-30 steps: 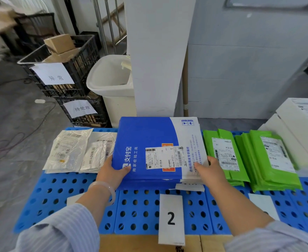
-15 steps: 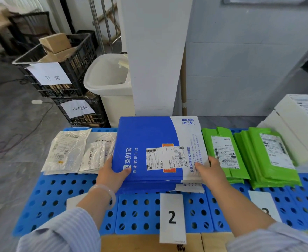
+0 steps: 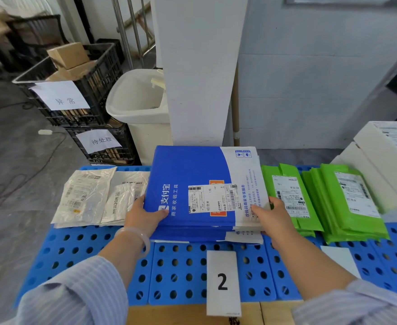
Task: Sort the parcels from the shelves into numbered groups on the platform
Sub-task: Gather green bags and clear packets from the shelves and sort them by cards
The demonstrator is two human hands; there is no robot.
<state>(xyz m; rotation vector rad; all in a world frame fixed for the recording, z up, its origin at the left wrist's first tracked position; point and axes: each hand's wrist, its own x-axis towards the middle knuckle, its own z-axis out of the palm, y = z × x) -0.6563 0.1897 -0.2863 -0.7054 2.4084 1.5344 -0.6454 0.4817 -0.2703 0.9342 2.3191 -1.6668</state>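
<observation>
grey concrete floor and a pale block wall ring a blue perforated platform (image 3: pixel 181 273), on whose near edge stands a white card marked 2 (image 3: pixel 223 282). just beyond the card lies a blue and white parcel (image 3: pixel 192 174), flat on top of a low stack of similar parcels (image 3: pixel 192 234), its shipping label facing up.

both hands are grasping that top parcel. the left hand (image 3: pixel 143 216), beyond the card and to its left, holds the blue edge with the thumb laid on top and the fingers tucked out of sight beneath; a pale bracelet (image 3: pixel 136 233) sits on the wrist. the right hand (image 3: pixel 272 216), beyond the card and to its right, holds the white edge, thumb on the printed face and fingers curled at the side. both forearms reach forward out of striped sleeves.

farther left of the card lie clear plastic bags (image 3: pixel 87 195) with labels. to the card's right are two piles of green parcels (image 3: pixel 343 202), and beyond them white boxes (image 3: pixel 380 160). behind the platform, far beyond the card, a white pillar (image 3: pixel 197 66) rises; left of it stand a white bin (image 3: pixel 136 102) and stacked black crates (image 3: pixel 75 90) bearing paper signs, the upper one holding cardboard boxes.
</observation>
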